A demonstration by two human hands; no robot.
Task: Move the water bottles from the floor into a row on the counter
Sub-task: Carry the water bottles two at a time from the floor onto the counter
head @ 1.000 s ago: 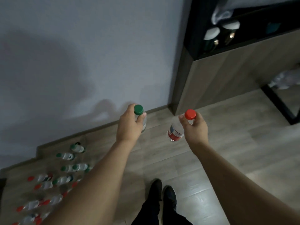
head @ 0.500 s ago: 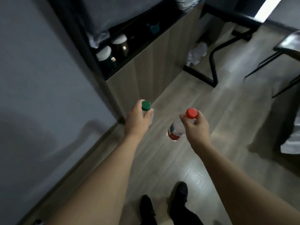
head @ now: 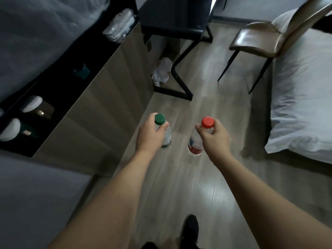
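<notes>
**Q:** What fills the room around the person?

**A:** A white-sheeted bed (head: 303, 97) takes the right side, and a long wood-fronted counter (head: 100, 112) with a dark top runs up the left. Between them lies pale plank floor (head: 206, 177). A brown chair (head: 260, 38) on thin black legs stands by the bed, and a dark desk (head: 172, 17) with a black frame stands at the far end of the counter.

**Q:** How are the arms held?

**A:** Both bare forearms reach forward and slightly down over the floor, side by side, well apart. The left hand (head: 150, 135) is curled over the shoulder of a green-capped bottle (head: 164, 132), thumb and fingers closed just below the cap. The right hand (head: 213, 137) pinches a red-capped bottle (head: 196, 141) at its neck, fingertips closed under the cap, wrist bent downward.

**Q:** And the bottles themselves?

**A:** Both hang upright in the air above the floor, clear of it, with the counter to their left. One black shoe (head: 191, 229) shows below.
</notes>
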